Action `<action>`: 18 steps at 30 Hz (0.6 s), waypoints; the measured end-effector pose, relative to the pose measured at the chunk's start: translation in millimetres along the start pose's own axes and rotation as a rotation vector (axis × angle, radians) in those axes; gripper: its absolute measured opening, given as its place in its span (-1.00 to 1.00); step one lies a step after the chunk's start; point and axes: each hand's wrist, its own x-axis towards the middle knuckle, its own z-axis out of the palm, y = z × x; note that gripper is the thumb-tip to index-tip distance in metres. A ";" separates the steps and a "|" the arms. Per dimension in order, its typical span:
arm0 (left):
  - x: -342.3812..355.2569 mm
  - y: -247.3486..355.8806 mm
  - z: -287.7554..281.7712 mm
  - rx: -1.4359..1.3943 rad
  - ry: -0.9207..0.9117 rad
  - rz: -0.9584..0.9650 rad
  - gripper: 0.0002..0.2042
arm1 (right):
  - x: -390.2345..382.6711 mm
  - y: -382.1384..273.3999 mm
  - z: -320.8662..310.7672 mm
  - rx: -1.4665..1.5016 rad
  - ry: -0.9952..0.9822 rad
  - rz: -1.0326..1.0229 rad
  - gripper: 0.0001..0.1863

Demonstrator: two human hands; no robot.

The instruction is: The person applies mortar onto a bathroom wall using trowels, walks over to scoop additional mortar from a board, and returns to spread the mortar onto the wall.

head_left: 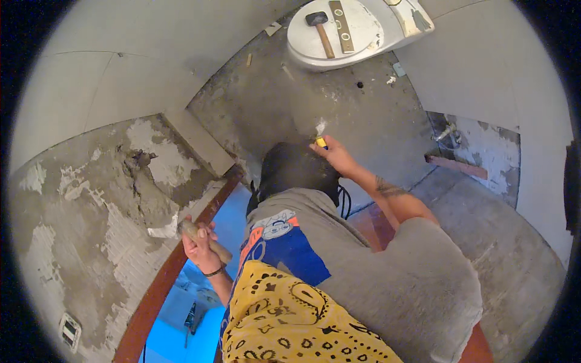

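My left hand (201, 249) is closed round the worn, pale brown handle of a scraper (164, 230). Its flat, light blade is against or just in front of the rough mortar wall (130, 199), below a ragged hole (136, 160). My right hand (337, 156) grips a small tool with a yellow and dark handle (322, 143), held out above the grey floor beside my knee. A whitish tip (321, 127) shows beyond that handle; its exact kind is unclear.
A white toilet (299, 45) stands at the far side, with a mallet (321, 35) and a spirit level (342, 27) on its lid. A reddish wooden frame (160, 293) runs along the left. At right, a pipe fitting (446, 133) sits in a wall recess.
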 end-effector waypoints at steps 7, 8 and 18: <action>-1.6 -4.2 -5.4 -0.017 0.028 -0.010 -0.46 | 18.7 28.3 -4.1 0.173 -0.139 0.054 -0.59; -2.3 -2.9 -5.2 -0.020 0.030 -0.012 -0.46 | 25.1 35.6 -2.6 0.175 -0.142 0.054 -0.59; 2.6 -2.1 -6.2 -0.057 0.035 -0.018 -0.48 | 54.7 8.5 -3.9 -0.053 0.045 -0.003 -0.53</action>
